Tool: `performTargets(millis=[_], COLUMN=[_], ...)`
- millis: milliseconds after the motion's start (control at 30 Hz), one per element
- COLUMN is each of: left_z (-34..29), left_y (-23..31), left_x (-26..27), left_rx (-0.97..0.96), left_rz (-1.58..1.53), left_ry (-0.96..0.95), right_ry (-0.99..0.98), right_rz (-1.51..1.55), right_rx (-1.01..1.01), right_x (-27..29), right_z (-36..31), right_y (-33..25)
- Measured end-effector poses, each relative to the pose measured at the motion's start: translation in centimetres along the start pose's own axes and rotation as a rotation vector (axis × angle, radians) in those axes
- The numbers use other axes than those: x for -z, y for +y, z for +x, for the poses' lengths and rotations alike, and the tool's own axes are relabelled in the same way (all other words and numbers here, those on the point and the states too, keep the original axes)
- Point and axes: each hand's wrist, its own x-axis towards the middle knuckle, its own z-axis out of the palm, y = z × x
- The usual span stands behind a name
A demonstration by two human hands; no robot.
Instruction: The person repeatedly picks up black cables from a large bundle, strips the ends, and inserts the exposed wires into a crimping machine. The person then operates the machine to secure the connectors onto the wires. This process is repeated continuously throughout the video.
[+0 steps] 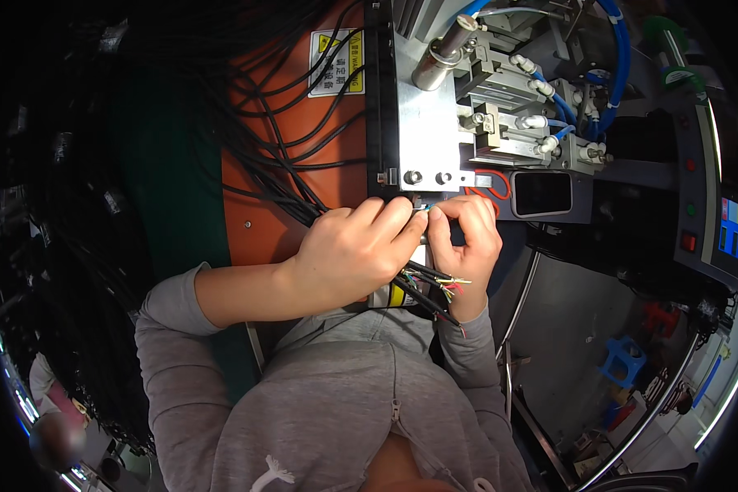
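Observation:
In front of the machine's metal block, my two hands meet fingertip to fingertip. My left hand is closed around black cables, with its thumb and forefinger pinched at a small bluish wire end. Below that hand, several cable ends stick out to the right, their thin coloured wires fanned and bare at the tips. My right hand is closed, thumb and forefinger pinching the same fine wires from the right. The fingertips hide most of the wires and where they meet the machine.
Black cables run across the orange bench top from a thick bundle at left. Pneumatic cylinders with blue hoses stand at the upper right, beside a phone. A control panel is farther right; a blue stool stands on the floor.

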Motion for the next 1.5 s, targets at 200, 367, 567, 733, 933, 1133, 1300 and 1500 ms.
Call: performTargets(millis=[200,367,567,733,933,1133,1300,1500], left_z=[0.3,0.3,-0.3,-0.4,1.2,0.6,0.7,0.4], left_y=[-0.6,-0.5,0.1,-0.9,-1.0,-1.0,-0.9,-0.7], left_x=[-0.2,0.4,1.6,0.8,1.9,1.3,1.2,1.5], left_rx=[0.004,0.057,0.104,0.046,-0.107,0.02,0.049,0.082], left_rz=[-0.067,-0.094,0.086,-0.101,-0.301,-0.549,-0.555,-0.489], left_ry=[0.057,-0.041,-0.167,-0.081,0.247,0.14,0.167,0.052], right_ry=[-0.075,-0.006,0.013,-0.157,0.001,0.192,-0.04,0.139], right_rz=[0.759,0.359,0.681,0.783,0.77,0.798,0.702,0.172], right_rx=[-0.717,-0.478,-0.536,0.067,-0.238,-0.267,-0.253,0.106], right_x=[-0.7,-1.1,0.6,3.6,3.2,0.8,1.5,1.4], right_z=[-1.2,-1.0,-1.3,-1.0,-1.0,-0.5,0.2,0.6], right_y=[1.4,0.6,1.3,2.0,0.4,-2.9,-1.8,-1.8])
